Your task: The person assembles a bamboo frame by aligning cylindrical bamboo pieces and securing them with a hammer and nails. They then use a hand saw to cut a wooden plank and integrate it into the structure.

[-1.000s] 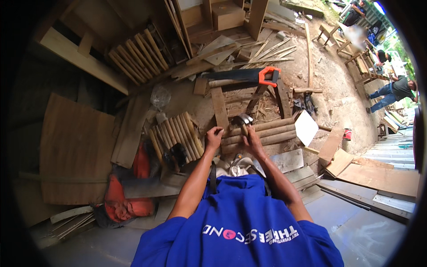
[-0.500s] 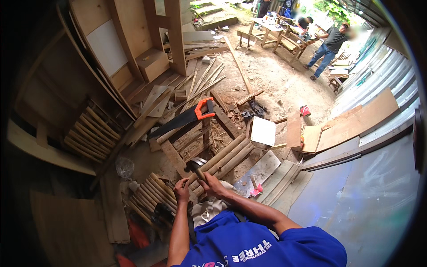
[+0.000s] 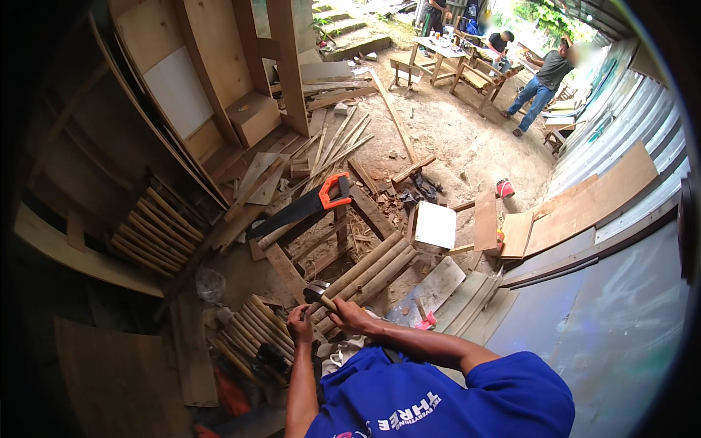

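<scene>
My right hand (image 3: 350, 317) is closed round the wooden handle of a hammer (image 3: 317, 290), whose dark metal head hangs just above the near end of some wooden poles. My left hand (image 3: 299, 323) is pinched at the end of these poles, close to the hammer head; whatever its fingers hold is too small to make out. The round poles (image 3: 372, 271) lie side by side on a wooden frame (image 3: 281, 266). Across the frame's far left part rests a handsaw (image 3: 299, 212) with a dark blade and an orange handle.
Slatted pole panels stand at left (image 3: 157, 233) and near my left arm (image 3: 255, 321). A tall wooden cabinet (image 3: 292, 73) rises far left. Scrap wood strips (image 3: 339, 146) litter the ground. A white board (image 3: 435, 225) lies right. Several people stand or sit by tables (image 3: 442, 50) behind.
The view has shifted slightly. The hammer head and both hands stay near the pole ends, with the hammer tilted a little differently. A person at the back has raised an arm.
</scene>
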Demonstrator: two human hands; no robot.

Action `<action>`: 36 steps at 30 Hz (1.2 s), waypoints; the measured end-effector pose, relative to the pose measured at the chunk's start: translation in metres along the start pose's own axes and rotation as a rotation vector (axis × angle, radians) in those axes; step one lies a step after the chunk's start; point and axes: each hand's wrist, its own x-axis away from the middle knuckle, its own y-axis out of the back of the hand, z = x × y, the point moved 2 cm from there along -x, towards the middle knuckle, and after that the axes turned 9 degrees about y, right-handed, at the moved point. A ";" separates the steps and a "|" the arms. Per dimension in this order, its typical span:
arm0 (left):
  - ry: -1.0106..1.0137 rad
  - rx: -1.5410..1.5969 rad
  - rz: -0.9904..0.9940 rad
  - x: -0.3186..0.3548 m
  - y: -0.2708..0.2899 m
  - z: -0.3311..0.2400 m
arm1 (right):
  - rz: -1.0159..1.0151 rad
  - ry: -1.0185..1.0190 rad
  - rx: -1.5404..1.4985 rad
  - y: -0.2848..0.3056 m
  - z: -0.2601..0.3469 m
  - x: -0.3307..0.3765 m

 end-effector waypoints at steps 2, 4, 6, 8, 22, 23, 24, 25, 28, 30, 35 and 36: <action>0.010 -0.027 -0.008 0.000 -0.002 0.003 | 0.011 0.026 0.012 0.003 -0.005 0.002; 0.034 -0.022 -0.012 -0.001 -0.003 0.008 | 0.042 0.016 0.015 0.004 -0.010 0.005; 0.018 -0.038 -0.022 -0.004 -0.004 0.011 | 0.012 0.083 -0.009 0.007 -0.011 0.006; 0.011 0.003 -0.001 -0.005 -0.006 0.014 | 0.023 0.072 0.027 0.009 -0.011 0.007; 0.069 0.050 -0.009 0.001 -0.001 0.011 | 0.101 0.034 -0.064 0.025 0.015 0.000; 0.068 0.046 -0.012 0.000 -0.004 0.009 | 0.087 0.063 -0.049 0.028 0.014 0.001; 0.080 0.029 -0.011 0.000 -0.005 0.008 | 0.055 0.058 -0.034 0.031 0.012 0.001; 0.166 -0.034 -0.007 -0.001 -0.006 0.007 | 0.025 0.055 -0.022 0.034 0.009 0.001; 0.027 0.047 -0.032 -0.001 -0.006 0.002 | -0.011 0.003 0.063 0.036 0.001 -0.001; 0.049 0.026 -0.051 0.004 -0.002 0.003 | -0.105 0.026 0.073 0.037 -0.002 -0.001; 0.091 -0.014 -0.043 0.006 0.001 0.005 | -0.022 -0.176 -0.056 0.032 -0.007 -0.004; 0.119 -0.011 -0.042 0.005 0.002 0.004 | -0.031 -0.145 -0.049 0.032 -0.005 -0.003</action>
